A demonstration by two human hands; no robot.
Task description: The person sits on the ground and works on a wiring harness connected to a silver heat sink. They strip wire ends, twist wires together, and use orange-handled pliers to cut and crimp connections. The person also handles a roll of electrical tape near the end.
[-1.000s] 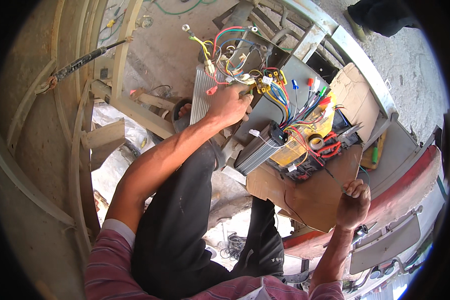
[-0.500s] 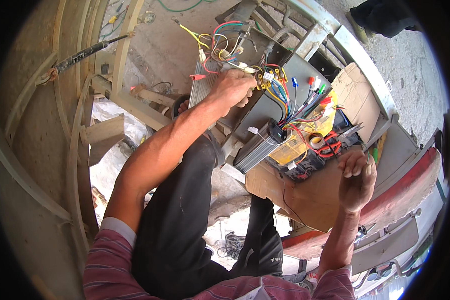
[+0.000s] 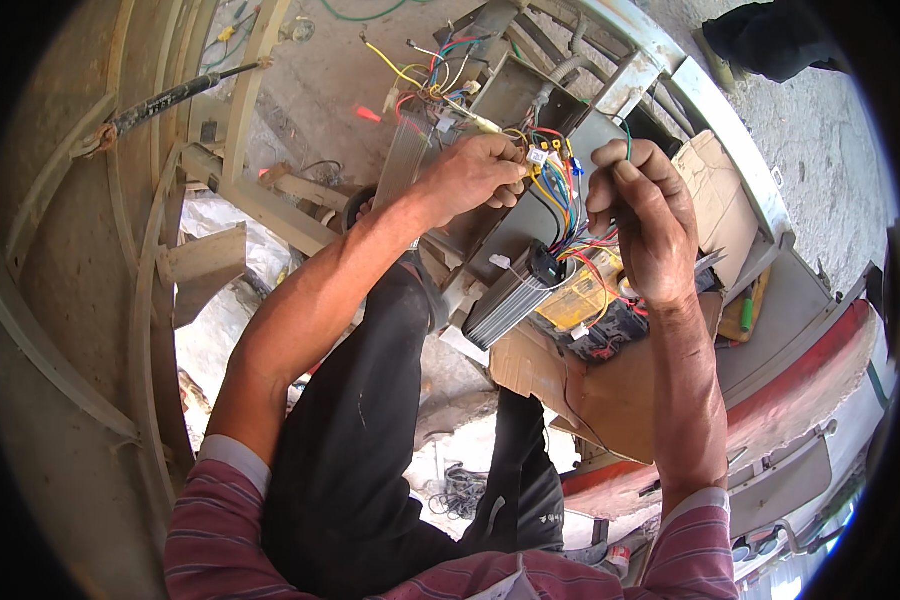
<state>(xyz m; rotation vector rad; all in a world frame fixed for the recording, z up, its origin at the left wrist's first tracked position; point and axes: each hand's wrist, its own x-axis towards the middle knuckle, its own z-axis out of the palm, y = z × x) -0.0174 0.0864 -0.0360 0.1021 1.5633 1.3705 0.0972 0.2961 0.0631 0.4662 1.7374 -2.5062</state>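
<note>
My left hand [image 3: 475, 178] is closed in a pinch on thin wires beside a white tag and yellow terminals [image 3: 552, 148]; its fingertips partly cover them. My right hand [image 3: 650, 215] is raised just right of the bundle, thumb and finger pinching a short dark green wire [image 3: 629, 138] that sticks up. Coloured wires [image 3: 562, 212] run down from the terminals into a grey finned metal box [image 3: 510, 305]. A second finned box [image 3: 402, 165], partly behind my left hand, has loose wires with plugs [image 3: 435, 90] at its top.
A yellow-and-black case [image 3: 575, 300] rests on cardboard [image 3: 620, 400], partly behind my right hand. A metal frame [image 3: 710, 110] surrounds the work on the far right. Wooden ribs [image 3: 150, 300] stand at left. My knee [image 3: 400, 300] is below the boxes.
My right hand has risen up and left from beside the case to near the wire bundle, carrying the green wire. My left hand stays by the terminals, shifted slightly.
</note>
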